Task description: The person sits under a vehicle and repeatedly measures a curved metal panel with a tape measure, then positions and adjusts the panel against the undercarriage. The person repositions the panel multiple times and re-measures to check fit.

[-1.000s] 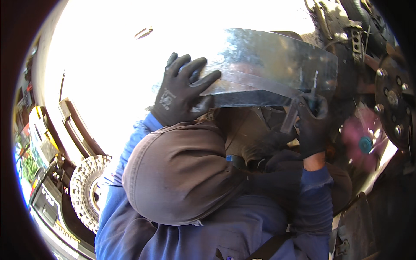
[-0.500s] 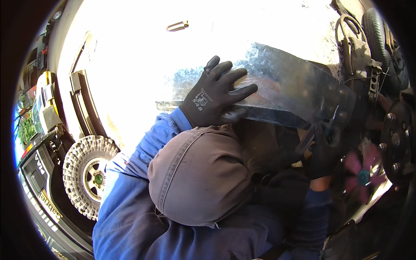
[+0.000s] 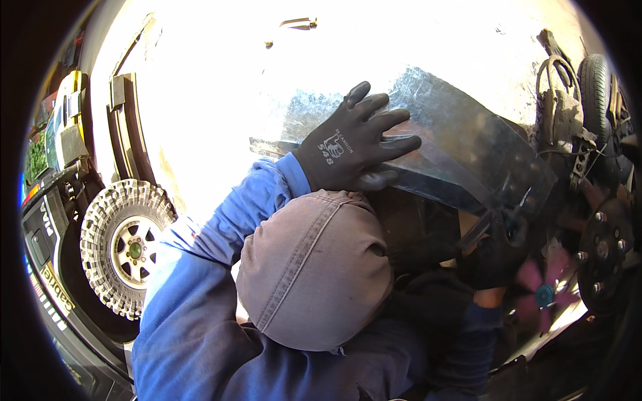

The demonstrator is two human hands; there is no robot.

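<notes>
My gloved left hand (image 3: 358, 144) lies with fingers spread on a shiny bent metal sheet (image 3: 478, 130), over a thin straightedge (image 3: 448, 170) laid along it. My gloved right hand (image 3: 501, 237) is in shadow at the sheet's lower right, closed round a thin pointed tool (image 3: 521, 200) and beside the short dark bar (image 3: 476, 231) at the straightedge's end; whether it grips that bar too, I cannot tell. A grey cloth cap (image 3: 314, 274) below my left hand hides part of the space under the sheet, with blue sleeves either side.
A vehicle (image 3: 47, 234) with a knobby tyre (image 3: 107, 254) stands at the left, beside long metal rails (image 3: 124, 134). At the right are a hub disc (image 3: 598, 254), a pink fan (image 3: 545, 291), another tyre (image 3: 592, 87) and cables. A small metal piece (image 3: 297, 23) lies on the bright ground.
The view has shifted, and the sheet and both hands appear further right and more tilted. The cap shows more of its top. My hands keep much the same hold.
</notes>
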